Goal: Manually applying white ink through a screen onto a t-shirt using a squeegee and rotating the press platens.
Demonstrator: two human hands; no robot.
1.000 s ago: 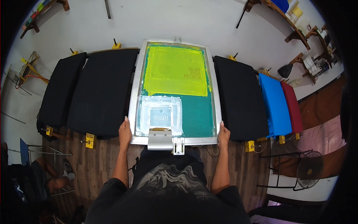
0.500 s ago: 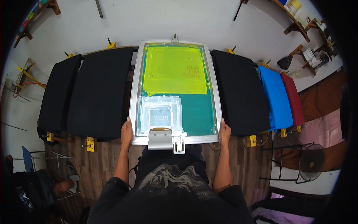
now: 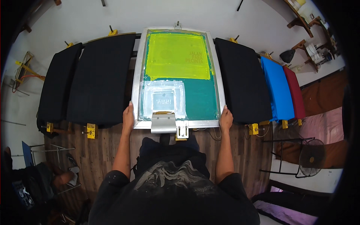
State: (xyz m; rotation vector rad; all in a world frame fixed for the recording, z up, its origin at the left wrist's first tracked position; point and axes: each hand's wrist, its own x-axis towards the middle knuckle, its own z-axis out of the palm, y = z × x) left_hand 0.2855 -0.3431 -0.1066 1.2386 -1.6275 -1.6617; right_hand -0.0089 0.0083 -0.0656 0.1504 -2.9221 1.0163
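Observation:
In front of me is a screen printing frame (image 3: pixel 219 90) with a silver metal rim and green mesh, its upper part bordered in yellow-green with faint lettering. Whitish film and smears surround a small rectangle at its lower left. My left hand (image 3: pixel 128 117) grips the frame's left side near the front corner. On the opposite side, my right hand (image 3: pixel 226 119) holds the frame at about the same height. A metal squeegee (image 3: pixel 163 123) rests over the near edge, left of a slotted metal bracket (image 3: pixel 182 130). Whatever lies under the frame is hidden.
Black fabric-covered boards (image 3: pixel 101 78) stand in a row on both sides, with a blue board (image 3: pixel 277 90) and a dark red board (image 3: pixel 293 92) farther right. Yellow clamps (image 3: pixel 91 131) stick out along the near edge. A fan (image 3: pixel 312 157) stands at right; a seated person's leg (image 3: pixel 62 179) shows at lower left.
The frame and both hands appear higher in view, farther from my body, and a yellow clamp now shows below the bracket. My view has also shifted slightly. Both hands keep their grip.

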